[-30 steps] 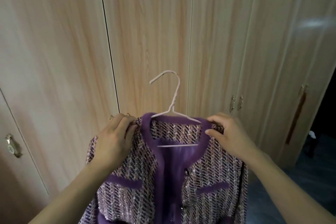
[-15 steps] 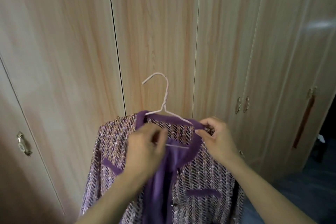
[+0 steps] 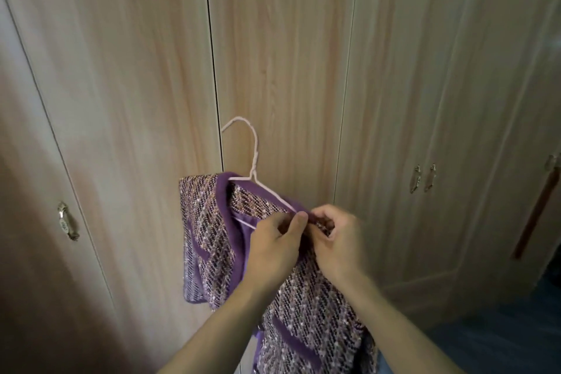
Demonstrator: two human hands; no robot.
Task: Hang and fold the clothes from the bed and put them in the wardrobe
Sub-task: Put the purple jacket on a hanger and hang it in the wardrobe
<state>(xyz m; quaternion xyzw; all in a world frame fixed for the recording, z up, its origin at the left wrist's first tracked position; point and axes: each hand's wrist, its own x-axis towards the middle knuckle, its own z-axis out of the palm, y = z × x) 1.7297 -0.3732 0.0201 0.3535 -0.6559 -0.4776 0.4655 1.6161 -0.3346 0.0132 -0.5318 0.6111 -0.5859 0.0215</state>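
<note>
Before the shut wardrobe (image 3: 273, 39) | jacket (image 3: 212, 222) sitting on hanger (image 3: 255, 161) — left hand (image 3: 273, 243), right hand (image 3: 340, 240) both pinching its collar | hanging inside remaining — doors not yet opened

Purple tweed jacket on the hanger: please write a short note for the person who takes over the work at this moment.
Left hand: grips the purple tweed jacket near the collar, at the hanger's right end.
Right hand: fingers pinch the jacket's shoulder at the same spot.
White wire hanger: inside the jacket, hook up and free, held in front of the wardrobe doors, which are closed.
Done: the jacket is on the hanger.
Left: settle the right shoulder, open a door, hang it inside. Other clothes are not in view.
</note>
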